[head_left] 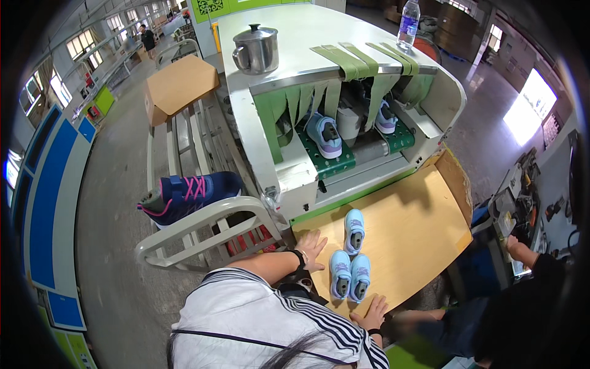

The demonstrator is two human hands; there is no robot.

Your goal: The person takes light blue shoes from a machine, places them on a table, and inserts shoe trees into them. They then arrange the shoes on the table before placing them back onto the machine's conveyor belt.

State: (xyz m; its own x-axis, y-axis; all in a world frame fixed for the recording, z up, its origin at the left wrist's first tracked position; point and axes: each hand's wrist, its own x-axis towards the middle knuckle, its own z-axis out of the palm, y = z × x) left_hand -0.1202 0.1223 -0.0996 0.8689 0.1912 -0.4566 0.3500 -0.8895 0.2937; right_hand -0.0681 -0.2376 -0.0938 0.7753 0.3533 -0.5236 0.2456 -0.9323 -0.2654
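My left hand (312, 250) lies with spread fingers on the left edge of a tan board (405, 227), with a dark band at its wrist. Near the board's front edge my right hand (371, 315) rests open too, fingers stretched out. Neither holds anything. Between and just beyond them stand several light blue sneakers: one sneaker (354, 232) farther off, and a left sneaker (340, 274) and a right sneaker (360, 278) side by side nearer me. My right hand is closest to this pair, apart from it.
Ahead, a white machine (283, 175) carries a sneaker (324, 136) and another sneaker (386, 118) on green belts under hanging green strips (332, 98). A metal mug (255, 49) and bottle (409, 24) stand on top. Left, a rack (203, 230) holds a navy shoe (195, 192). A co-worker's arm (522, 252) is at right.
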